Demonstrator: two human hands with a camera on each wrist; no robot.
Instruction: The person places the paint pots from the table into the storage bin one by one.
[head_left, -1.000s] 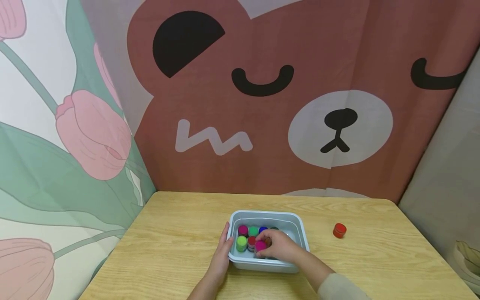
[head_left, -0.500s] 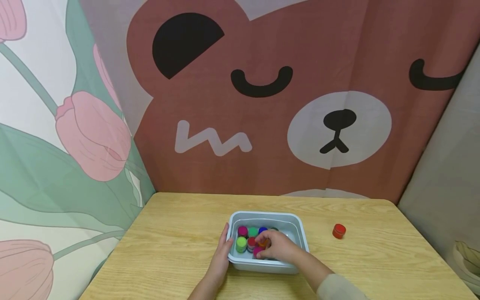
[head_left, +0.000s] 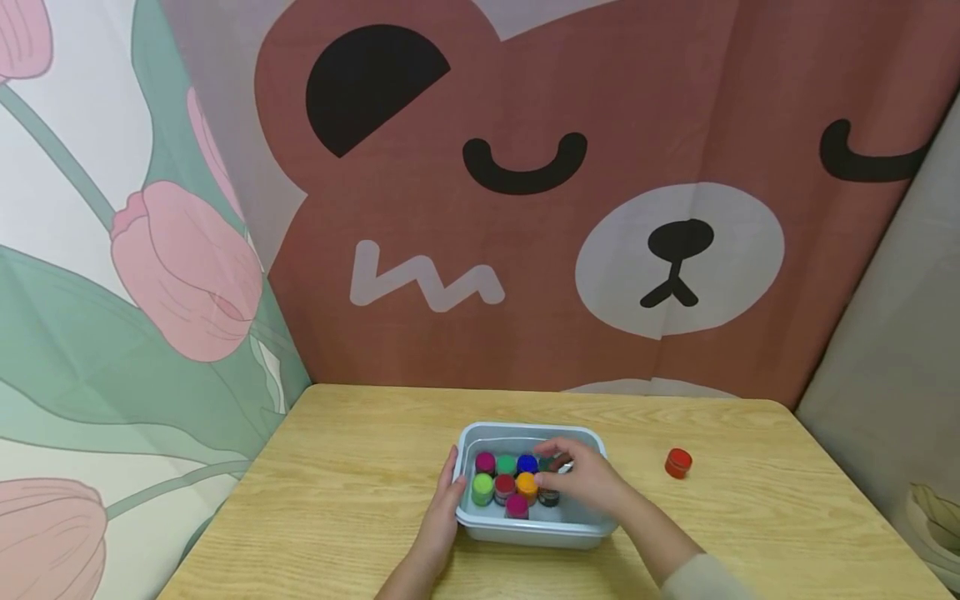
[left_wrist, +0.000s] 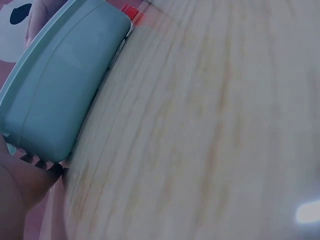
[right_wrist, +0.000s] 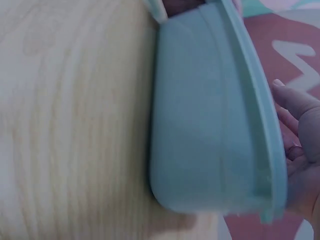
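Note:
A light-blue plastic tub [head_left: 540, 533] stands on the table with several small round jars in it. Along its left side my left hand [head_left: 441, 512] holds the wall, thumb at the rim and fingers outside. My right hand [head_left: 588, 482] hovers over the tub's right part, fingers spread and curved, nothing between them. Its thumb tip is right by the orange jar [head_left: 527, 485]; the index finger reaches over near the blue jar [head_left: 527, 464]. At the front sits a magenta jar [head_left: 517, 506]. A dark jar [head_left: 550, 497] is partly hidden under the right hand.
Also in the tub are a lime jar [head_left: 482, 488], a red jar [head_left: 505, 486], a green jar [head_left: 506, 464] and another magenta one at the back left. A red jar [head_left: 678, 463] lies outside, right of the tub on the wooden table [head_left: 360, 467]. Printed curtains hang behind.
My right hand has set the magenta jar down at the tub's front, let go, and shifted right, uncovering the orange and dark jars. The left hand stays on the tub.

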